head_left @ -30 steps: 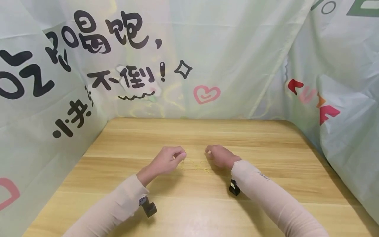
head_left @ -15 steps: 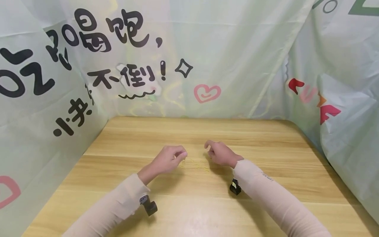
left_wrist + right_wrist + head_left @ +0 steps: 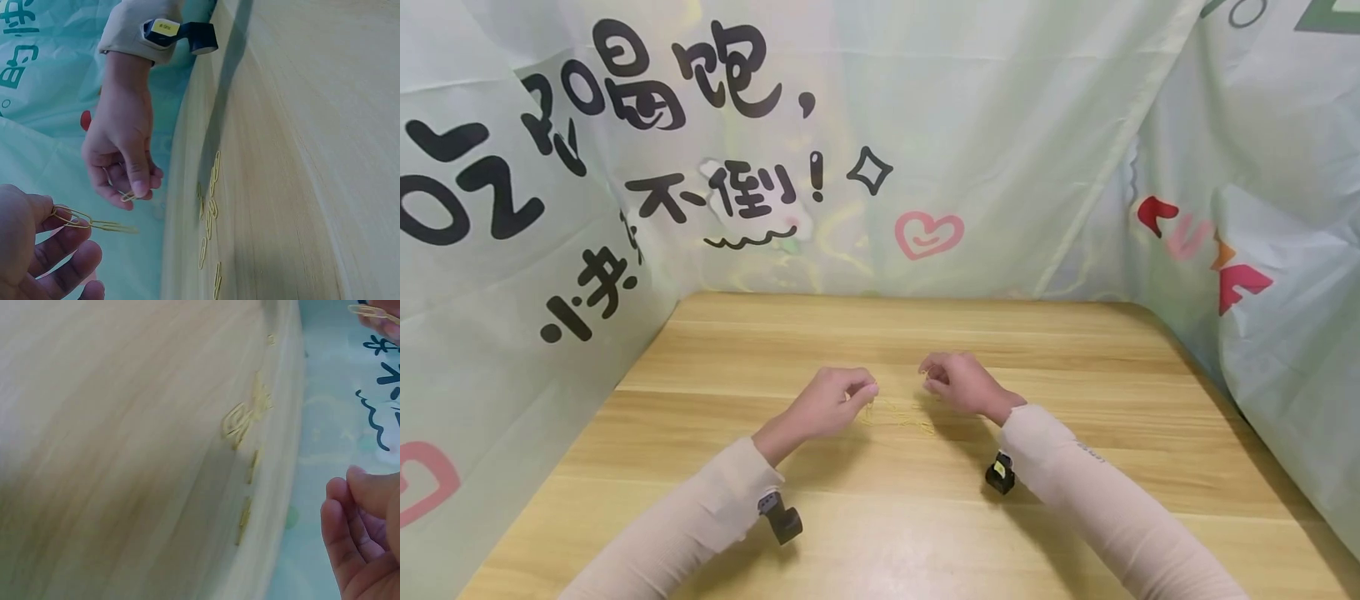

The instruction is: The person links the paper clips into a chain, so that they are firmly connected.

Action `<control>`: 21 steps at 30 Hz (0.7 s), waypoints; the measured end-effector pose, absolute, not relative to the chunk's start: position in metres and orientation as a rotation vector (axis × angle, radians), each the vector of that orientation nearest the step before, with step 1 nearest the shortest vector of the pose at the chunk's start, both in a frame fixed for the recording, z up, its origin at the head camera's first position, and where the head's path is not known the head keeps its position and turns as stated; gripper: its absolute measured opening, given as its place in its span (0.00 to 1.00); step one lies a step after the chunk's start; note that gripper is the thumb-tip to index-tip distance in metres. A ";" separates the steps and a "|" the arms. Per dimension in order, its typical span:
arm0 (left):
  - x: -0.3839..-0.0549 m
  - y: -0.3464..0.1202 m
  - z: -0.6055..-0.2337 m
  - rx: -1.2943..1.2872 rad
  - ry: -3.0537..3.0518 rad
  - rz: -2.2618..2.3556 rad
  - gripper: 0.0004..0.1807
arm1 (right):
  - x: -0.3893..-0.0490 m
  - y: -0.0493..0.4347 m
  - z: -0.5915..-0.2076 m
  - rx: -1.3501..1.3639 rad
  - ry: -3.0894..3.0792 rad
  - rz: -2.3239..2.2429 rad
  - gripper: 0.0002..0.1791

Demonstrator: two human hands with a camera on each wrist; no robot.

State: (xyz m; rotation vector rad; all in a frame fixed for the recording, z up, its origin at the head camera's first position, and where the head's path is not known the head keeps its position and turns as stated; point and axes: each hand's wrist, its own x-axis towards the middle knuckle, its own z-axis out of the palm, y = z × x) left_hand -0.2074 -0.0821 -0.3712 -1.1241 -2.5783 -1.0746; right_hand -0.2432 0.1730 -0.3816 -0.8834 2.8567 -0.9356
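Observation:
My left hand [image 3: 831, 402] pinches a yellow wire paper clip [image 3: 70, 215] between thumb and index finger. Hooked to it, at least one more clip hangs off the end, slightly blurred in the left wrist view. Across a small gap to the right, my right hand [image 3: 966, 385] holds a single paper clip [image 3: 128, 197] at its thumb tip; the right wrist view hides this clip behind the fingers. Several loose yellow paper clips [image 3: 236, 422] lie scattered on the wooden table below and between both hands, some overlapping.
The wood-grain table [image 3: 880, 517] has pale printed cloth [image 3: 1000, 150] hanging along its back and both sides. A small black camera [image 3: 782, 518] sits under the left wrist, and another black camera [image 3: 1000, 475] under the right.
My right hand has lifted slightly, its index finger straightening and then bending back toward the thumb. The left hand stays nearly in place, still pinching its clips.

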 end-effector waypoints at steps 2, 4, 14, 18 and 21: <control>-0.209 -0.082 -0.372 -1.128 -2.568 -1.078 0.11 | -0.242 0.173 -0.379 -0.885 2.847 -0.977 0.12; -0.209 -0.082 -0.373 -1.128 -2.565 -1.080 0.10 | -0.241 0.172 -0.377 -0.891 2.828 -1.026 0.13; -0.208 -0.081 -0.373 -1.106 -2.598 -1.085 0.10 | -0.235 0.165 -0.369 -0.923 2.698 -1.230 0.09; -0.210 -0.079 -0.371 -1.125 -2.569 -1.075 0.10 | -0.234 0.164 -0.364 -0.888 2.625 -1.344 0.10; -0.211 -0.078 -0.371 -1.132 -2.566 -1.067 0.09 | -0.233 0.162 -0.362 -0.829 2.520 -1.414 0.11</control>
